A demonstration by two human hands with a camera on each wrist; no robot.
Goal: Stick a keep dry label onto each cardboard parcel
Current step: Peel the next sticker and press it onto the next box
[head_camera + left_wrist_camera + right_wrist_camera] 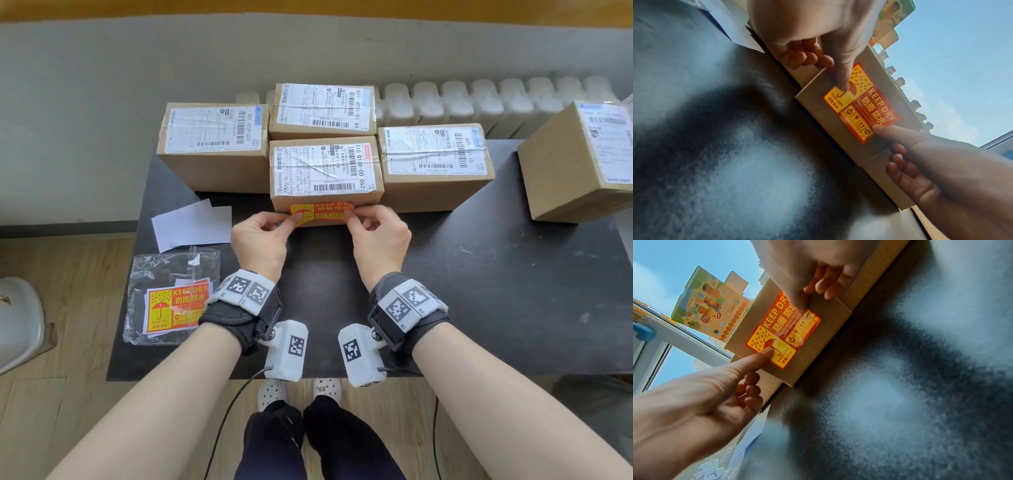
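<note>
A red and yellow keep dry label [322,212] lies flat on the front face of the middle front cardboard parcel [368,199] on the black table. My left hand [263,236] presses its thumb on the umbrella end of the label [861,104]. My right hand [376,233] presses its thumb on the other end of the label [781,331]. The other fingers of both hands are curled in and hold nothing. The wrist views show both thumbs flat on the label on the parcel [818,344].
Four more parcels stand around: back left [212,147], back middle [322,109], right [435,161], far right [579,161]. A plastic bag of labels [171,298] and white backing papers [191,226] lie at the left of the table [496,291].
</note>
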